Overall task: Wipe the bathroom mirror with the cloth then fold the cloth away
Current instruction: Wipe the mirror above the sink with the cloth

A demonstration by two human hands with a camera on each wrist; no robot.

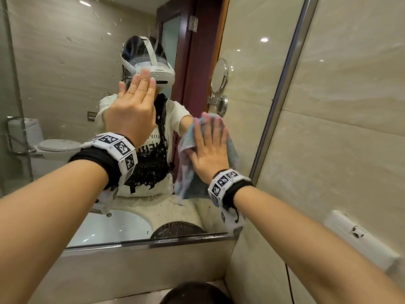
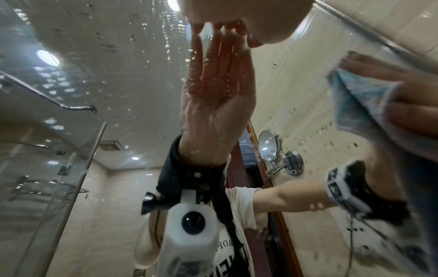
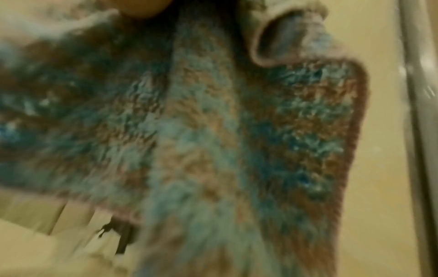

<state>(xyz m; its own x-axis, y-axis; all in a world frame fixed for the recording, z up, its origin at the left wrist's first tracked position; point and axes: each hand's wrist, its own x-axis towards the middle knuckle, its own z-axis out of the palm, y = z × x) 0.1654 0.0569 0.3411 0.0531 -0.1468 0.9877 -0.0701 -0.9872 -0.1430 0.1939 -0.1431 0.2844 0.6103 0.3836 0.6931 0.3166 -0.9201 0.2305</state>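
- Two hands are up on the big wall mirror with the shiny metal frame [image 1: 65, 62].
- Your right hand [image 1: 210, 154] lies flat with straight fingers and presses the fluffy blue and pink cloth [image 1: 186, 172] on the glass, low and near the right edge.
- Your left hand [image 1: 131, 110] is flat and bare, fingers straight, touching the glass and holding nothing.
- Keep your palm flat on the cloth so all of it rubs, and go in slow rows.
- Many water drops [image 2: 166, 43] sit high and to the left, so there is lots of room that way.
- The metal frame [image 1: 282, 95] is close on the right; stop there.
- The bottom edge [image 1: 142, 242] is just below, so I think you should go up next.
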